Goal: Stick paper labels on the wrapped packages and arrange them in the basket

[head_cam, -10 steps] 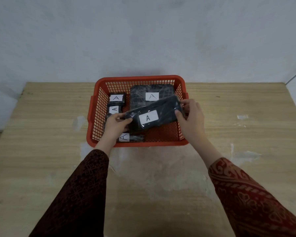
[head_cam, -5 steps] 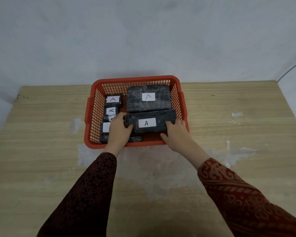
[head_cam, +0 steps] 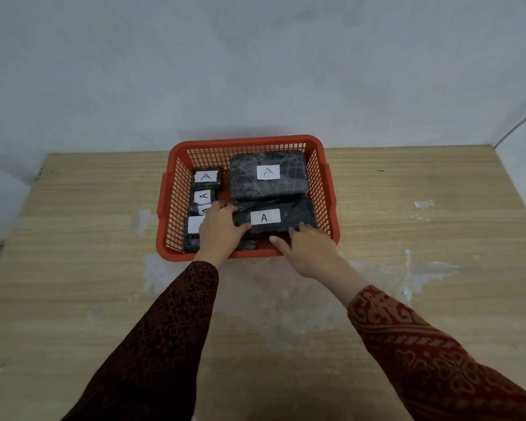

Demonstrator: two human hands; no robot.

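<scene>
Packages (head_cam: pixel 195 224) partly hidden by left hand (head_cam: pixel 220 230)

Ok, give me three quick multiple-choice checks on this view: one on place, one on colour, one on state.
1. Where is the long wrapped package?
A. On the table outside the basket
B. In the basket, in front of the large wrapped package
C. Held above the basket

2. What colour is the basket?
A. Blue
B. Green
C. Red-orange

3. What is the left hand doing?
A. Touching the long package's left end
B. Resting on the bare table
C. Holding a loose label

Answers: B, it lies inside the mesh walls; C, rim and walls are red-orange; A, its fingers meet that end.
</scene>
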